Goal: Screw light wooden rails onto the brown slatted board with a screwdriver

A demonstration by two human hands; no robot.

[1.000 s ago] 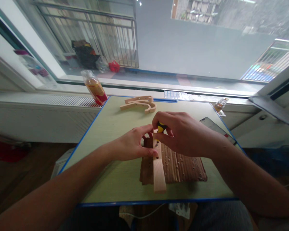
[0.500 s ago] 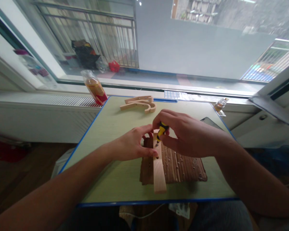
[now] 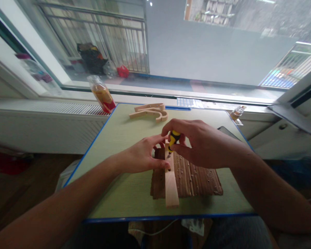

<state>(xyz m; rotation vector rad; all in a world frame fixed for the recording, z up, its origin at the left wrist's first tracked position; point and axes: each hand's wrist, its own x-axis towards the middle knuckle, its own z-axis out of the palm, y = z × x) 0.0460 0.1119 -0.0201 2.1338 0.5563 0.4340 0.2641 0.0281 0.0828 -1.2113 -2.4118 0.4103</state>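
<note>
My right hand (image 3: 197, 141) is closed around a yellow and black screwdriver (image 3: 174, 139), tilted with its tip down on a screw (image 3: 169, 156) in a pale wooden piece (image 3: 171, 186). That piece lies lengthwise over a brown, ridged board dotted with small holes (image 3: 194, 178). My left hand (image 3: 145, 155) grips the wooden piece from the left, thumb on its top beside a dark hole and fingers round its far end. The far end of the piece is partly hidden by both hands.
Curved wooden hooks (image 3: 150, 112) lie at the back of the green, blue-edged table (image 3: 111, 186). A flat dark device (image 3: 228, 132) rests behind my right forearm. A drink bottle (image 3: 102, 95) stands at the back left, a smaller bottle (image 3: 237, 112) at the back right, near the window.
The fingers of my right hand have shifted and loosened slightly round the screwdriver handle. The wooden piece, the board and my left hand have hardly moved.
</note>
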